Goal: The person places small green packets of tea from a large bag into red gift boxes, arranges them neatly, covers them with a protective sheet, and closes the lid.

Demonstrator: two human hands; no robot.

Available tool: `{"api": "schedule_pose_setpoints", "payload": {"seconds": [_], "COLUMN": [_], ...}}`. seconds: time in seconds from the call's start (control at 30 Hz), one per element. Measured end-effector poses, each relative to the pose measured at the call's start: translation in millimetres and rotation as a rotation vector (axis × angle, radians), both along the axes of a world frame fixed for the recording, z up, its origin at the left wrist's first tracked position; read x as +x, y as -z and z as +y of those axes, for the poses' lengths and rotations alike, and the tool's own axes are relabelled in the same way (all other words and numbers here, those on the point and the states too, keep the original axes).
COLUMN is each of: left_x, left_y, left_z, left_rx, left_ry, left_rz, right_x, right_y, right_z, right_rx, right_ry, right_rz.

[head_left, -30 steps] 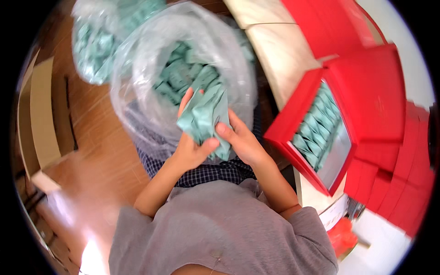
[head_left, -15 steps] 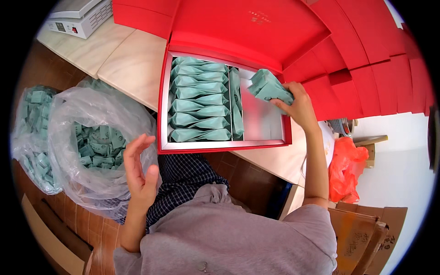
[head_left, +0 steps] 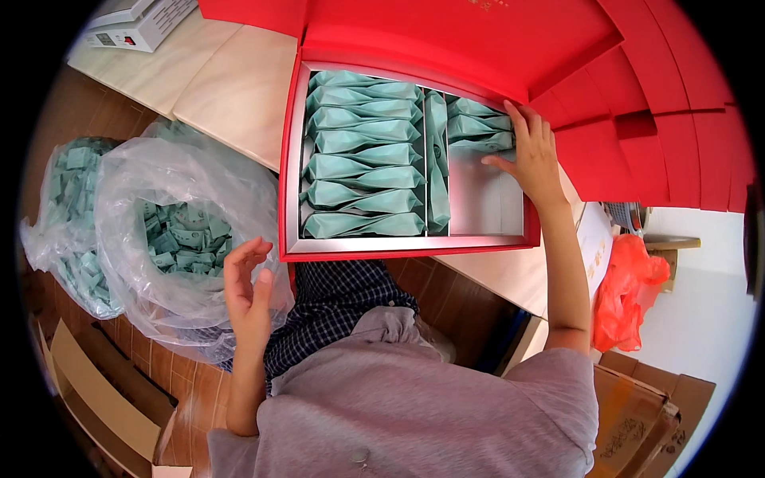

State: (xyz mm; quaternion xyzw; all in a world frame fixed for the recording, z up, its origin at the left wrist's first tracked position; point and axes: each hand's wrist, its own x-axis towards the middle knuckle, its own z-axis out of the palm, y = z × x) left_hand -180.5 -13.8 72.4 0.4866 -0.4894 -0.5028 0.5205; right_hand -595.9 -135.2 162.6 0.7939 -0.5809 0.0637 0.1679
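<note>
A red gift box [head_left: 288, 191] stands with its lid raised and a silver-edged tray inside. Pale green packets [head_left: 362, 170] fill its left compartment in a stacked row. One more packet [head_left: 437, 163] lies lengthwise in the narrow middle slot. At the far end of the right compartment sit several green packets [head_left: 480, 127]. My right hand [head_left: 538, 163] is beside these at the box's right rim, fingers and thumb apart, gripping nothing. Off the box's near left corner, my left hand [head_left: 250, 295] hangs in the air, empty, its fingers loosely bent and apart from the thumb.
A clear plastic bag [head_left: 127, 247] of green packets stands open at the left, with another filled bag behind it. Red boxes [head_left: 677, 151] are stacked at the right. A white appliance [head_left: 139, 28], a red plastic bag [head_left: 629, 291] and cardboard boxes [head_left: 637, 414] stand around.
My right hand has put the green packets it held into the far end of the right compartment and let go. My left hand stays nearly in place. The view has shifted slightly.
</note>
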Motion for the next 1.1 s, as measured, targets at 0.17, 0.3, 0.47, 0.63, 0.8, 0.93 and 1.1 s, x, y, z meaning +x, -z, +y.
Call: {"api": "schedule_pose_setpoints", "payload": {"seconds": [0.17, 0.3, 0.47, 0.63, 0.8, 0.93, 1.1], "left_x": [24.5, 35.4, 76.9, 102.3, 116.1, 132.7, 147.0], "left_y": [16.3, 46.1, 86.4, 97.8, 112.3, 114.6, 119.7], "left_z": [3.9, -13.0, 8.6, 25.9, 37.1, 27.6, 14.5], "left_rx": [0.023, 0.093, 0.286, 0.349, 0.386, 0.387, 0.309], "left_ry": [-0.131, -0.226, -0.456, -0.656, -0.72, -0.759, -0.733], "left_rz": [0.002, -0.06, 0.081, 0.36, 0.477, 0.624, 0.574], "right_x": [47.2, 148.5, 343.8, 464.5, 534.0, 540.2, 523.1], "right_y": [-20.9, -24.9, 39.5, 196.3, 221.6, 213.9, 208.9], "right_z": [21.9, 96.0, 103.1, 23.8, -76.8, -151.6, -186.6], "right_rx": [-0.086, -0.356, 0.53, 0.486, 0.835, 0.627, 0.532], "right_ry": [-0.025, -0.099, -0.742, -0.601, -0.176, -0.135, -0.066], "right_rz": [-0.065, -0.89, -1.205, -0.821, -0.621, -0.661, -0.615]}}
